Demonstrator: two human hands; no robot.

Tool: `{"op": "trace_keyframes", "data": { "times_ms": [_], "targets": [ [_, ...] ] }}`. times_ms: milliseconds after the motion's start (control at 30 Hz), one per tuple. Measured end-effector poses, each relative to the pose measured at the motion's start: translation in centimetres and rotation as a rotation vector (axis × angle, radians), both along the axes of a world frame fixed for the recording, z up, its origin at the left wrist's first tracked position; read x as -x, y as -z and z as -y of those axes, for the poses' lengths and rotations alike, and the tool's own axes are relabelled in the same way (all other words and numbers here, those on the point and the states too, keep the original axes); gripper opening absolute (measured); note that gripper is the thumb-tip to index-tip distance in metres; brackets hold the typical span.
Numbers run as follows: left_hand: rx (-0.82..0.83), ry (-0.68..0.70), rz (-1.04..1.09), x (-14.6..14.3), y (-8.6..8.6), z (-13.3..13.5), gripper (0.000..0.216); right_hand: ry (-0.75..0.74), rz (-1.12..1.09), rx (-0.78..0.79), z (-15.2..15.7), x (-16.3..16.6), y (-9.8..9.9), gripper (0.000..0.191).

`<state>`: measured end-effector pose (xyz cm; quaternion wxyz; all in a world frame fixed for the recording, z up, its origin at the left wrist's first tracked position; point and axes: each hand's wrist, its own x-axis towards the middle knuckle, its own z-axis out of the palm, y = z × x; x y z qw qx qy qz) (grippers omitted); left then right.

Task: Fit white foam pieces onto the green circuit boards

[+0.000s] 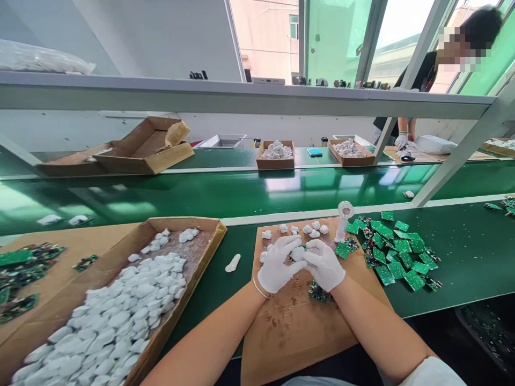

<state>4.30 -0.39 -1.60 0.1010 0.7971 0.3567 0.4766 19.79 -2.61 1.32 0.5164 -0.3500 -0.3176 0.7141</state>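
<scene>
My left hand (281, 264) and my right hand (325, 265), both in white gloves, meet over a sheet of brown cardboard (289, 332). Between their fingertips is a soft-looking white lump (298, 253), pinched from both sides. A sliver of green shows behind it, probably a circuit board mostly hidden by the fingers. Just below my right hand a circuit board (318, 292) lies on the cardboard, and another circuit board (346, 248) rests to its upper right. Several small white lumps (314, 230) sit along the cardboard's far edge.
At left stands a cardboard tray (201, 268) full of white lumps. Green circuit boards (402, 246) are heaped at right. A clear round-headed stand (344, 220) rises behind my right hand. Beyond runs a green conveyor belt (225, 193); a person (426, 75) works across it.
</scene>
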Motion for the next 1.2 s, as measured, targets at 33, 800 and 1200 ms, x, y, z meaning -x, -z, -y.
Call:
{"op": "trace_keyframes", "data": {
  "times_ms": [33, 800, 1200],
  "targets": [
    [-0.042, 0.023, -0.017, 0.0, 0.0, 0.0, 0.049, -0.013, 0.032, -0.029, -0.1, 0.1, 0.0, 0.040],
    [-0.243, 0.145, -0.170, 0.6, -0.8, -0.1, 0.041, -0.278, 0.397, -0.371, -0.5, -0.2, -0.1, 0.010],
    [-0.152, 0.107, -0.144, 0.1, 0.1, 0.0, 0.035, -0.217, 0.643, -0.465, -0.8, -0.1, 0.4, 0.010]
  ]
}}
